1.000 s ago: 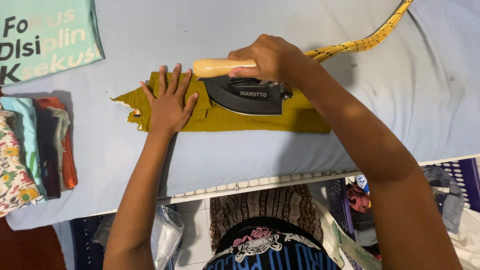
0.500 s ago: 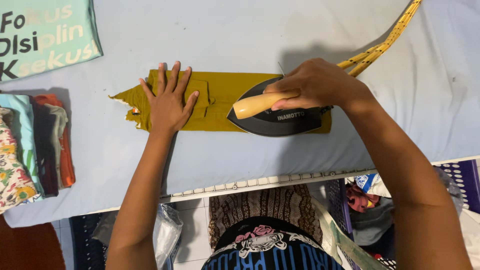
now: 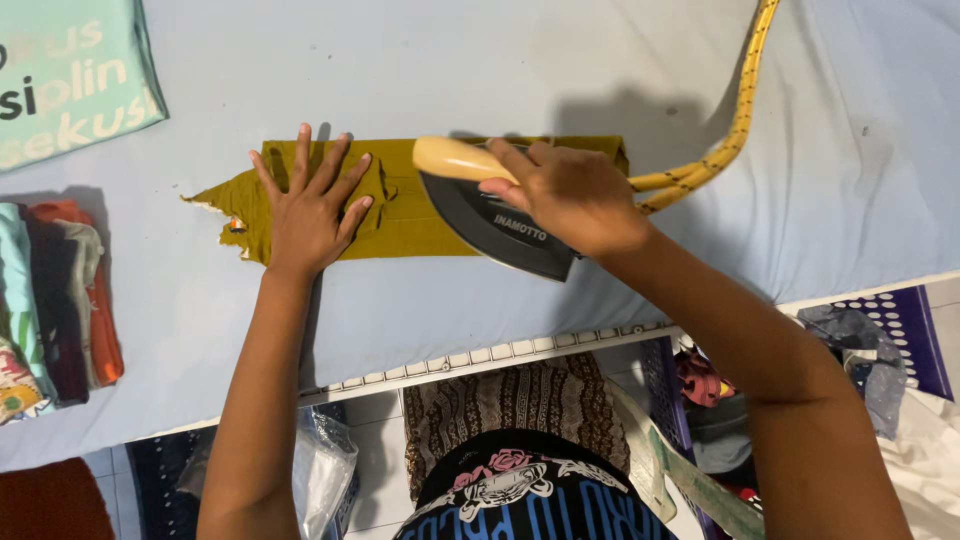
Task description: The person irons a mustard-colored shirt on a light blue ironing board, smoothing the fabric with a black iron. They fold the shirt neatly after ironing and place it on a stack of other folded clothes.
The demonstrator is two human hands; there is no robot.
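A folded mustard-yellow cloth (image 3: 410, 215) lies flat on the pale blue ironing surface (image 3: 520, 70). My left hand (image 3: 308, 205) presses flat on the cloth's left part, fingers spread. My right hand (image 3: 572, 193) grips the cream handle of a dark flat iron (image 3: 495, 225), which rests on the middle of the cloth with its tip pointing left. A yellow braided cord (image 3: 735, 120) runs from the iron up to the top right.
A teal printed garment (image 3: 70, 80) lies at the top left. A stack of folded colourful clothes (image 3: 55, 300) sits at the left edge. Below the surface's front edge are a basket with clothes (image 3: 700, 400) and a plastic bag (image 3: 325, 470).
The iron has slid left along the cloth, from its right end to its middle. My left hand stays pressed on the cloth's left part.
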